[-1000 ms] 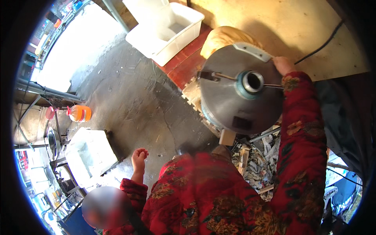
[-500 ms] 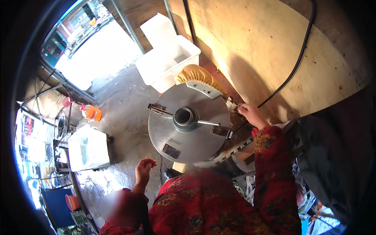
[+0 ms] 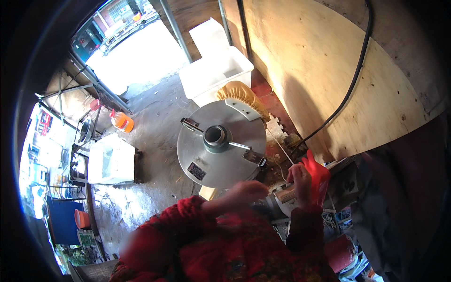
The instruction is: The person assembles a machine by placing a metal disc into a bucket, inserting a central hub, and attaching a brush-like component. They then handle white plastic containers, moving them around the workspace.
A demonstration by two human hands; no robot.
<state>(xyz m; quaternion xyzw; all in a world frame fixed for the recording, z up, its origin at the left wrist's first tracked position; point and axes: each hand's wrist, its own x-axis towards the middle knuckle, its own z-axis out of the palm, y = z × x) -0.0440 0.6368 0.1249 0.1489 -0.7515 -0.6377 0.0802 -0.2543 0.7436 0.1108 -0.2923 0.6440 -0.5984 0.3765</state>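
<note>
My right hand (image 3: 300, 183) is closed beside a bright red, thin plastic-looking thing (image 3: 320, 177) with finger-like tips; it seems gripped, though whether it is a glove or a bag I cannot tell. A thin pale cord or stick (image 3: 283, 152) slants down to the same hand. Blurred by motion, my left hand (image 3: 242, 196) reaches rightward across my red-sleeved front, its fingers smeared. Just beyond it stands a round steel machine (image 3: 221, 164) with a lid, a central upright spout (image 3: 215, 135) and two side latches. A gathered tan cloth cover (image 3: 244, 94) sits at its far side.
White plastic tubs (image 3: 211, 80) stand behind the machine. On the left are another white tub (image 3: 112, 162), an orange jug (image 3: 122, 121) and an orange bucket (image 3: 81, 219). A plywood panel (image 3: 324, 70) with a black hose (image 3: 359, 70) rises at right; clutter lies below it.
My right hand has come down and back from beside the machine's rim, and the red thing now shows there. My left hand has swung right across my front. The view has shifted slightly.
</note>
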